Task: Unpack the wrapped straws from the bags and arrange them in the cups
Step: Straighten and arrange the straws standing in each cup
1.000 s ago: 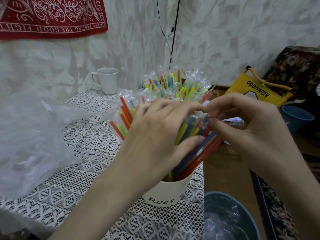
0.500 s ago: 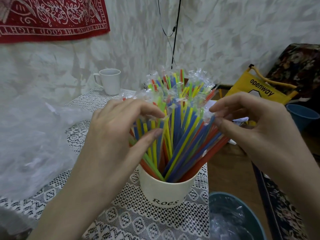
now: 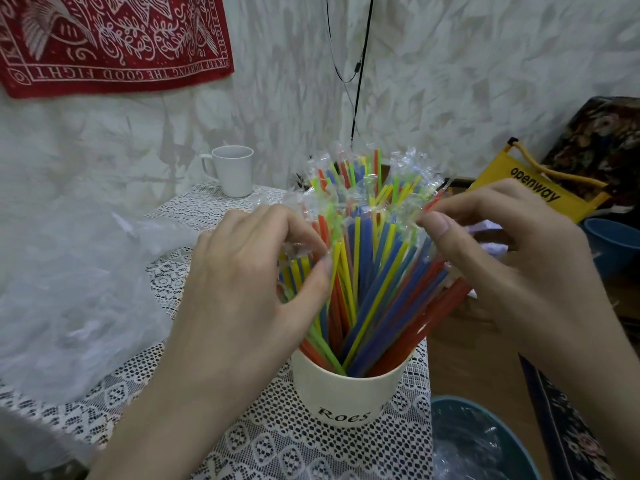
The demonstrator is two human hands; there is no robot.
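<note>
A cream cup [image 3: 349,393] lettered "Roes" stands on the lace-covered table [image 3: 263,445], packed with several wrapped straws [image 3: 367,258] in red, yellow, blue and green that fan upward. My left hand [image 3: 256,271] curls round the left side of the bunch, thumb and fingers pinching some straws. My right hand [image 3: 498,258] grips the right side of the bunch, thumb on the wrappers near their tops. A second white cup [image 3: 233,171] with a handle stands empty-looking at the table's far edge by the wall.
A crumpled clear plastic bag [image 3: 69,292] lies on the table's left. A teal bin [image 3: 481,441] with plastic inside sits on the floor right of the table. A yellow "openway" bag [image 3: 540,192] and a blue bowl [image 3: 613,244] lie further right.
My left hand slid from the front of the bunch to its left side, uncovering the straws and the cup. The straws now stand more upright. My right hand stayed at the right.
</note>
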